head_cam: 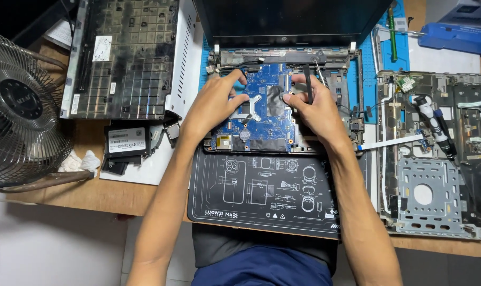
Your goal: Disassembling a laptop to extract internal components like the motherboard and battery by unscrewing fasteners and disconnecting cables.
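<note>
Both arms reach in over the wooden workbench (92,196), and the biggest thing under them is the opened laptop (283,79), its dark screen tilted up just beyond the fingertips. Nearer than the hands lies the black work mat (261,193) with white line drawings, under both wrists. Out past the left hand sits the upturned keyboard panel (126,55), and further that way a wire-caged desk fan (18,114). Beyond the right forearm rests the stripped grey laptop casing (436,175), with a black-and-white screwdriver (435,127) lying on it.

Now the centre: the blue motherboard (259,114) lies in the laptop base, directly between and beneath both hands. The left hand (214,106) spreads over the board's left edge, fingers curled down onto it, thumb pressing beside the silver bracket (253,106) (nothing gripped, just bearing on the board). The right hand (314,108) pinches a slim black pry tool (307,85) upright between thumb and forefinger, its other fingertips touching the board's right side. Near the left elbow side sits a small black drive (126,140) with a white label.
</note>
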